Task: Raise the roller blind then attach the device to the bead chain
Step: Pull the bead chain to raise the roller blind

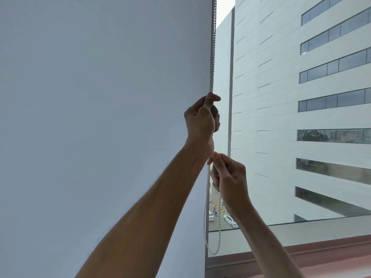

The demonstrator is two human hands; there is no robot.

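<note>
A pale grey roller blind (100, 117) fills the left of the head view and hangs down past the bottom of the frame. Along its right edge runs a white bead chain (213, 47) that drops from the top and ends in a slack loop (214, 251) near the sill. My left hand (200, 117) is raised and closed around the chain. Just below it, my right hand (228, 177) pinches the chain between thumb and fingers. No device is in view.
The window glass (281, 137) to the right shows a white office building with dark window bands. A sill and reddish ledge (301, 249) run along the bottom right. Cars and a street lie far below.
</note>
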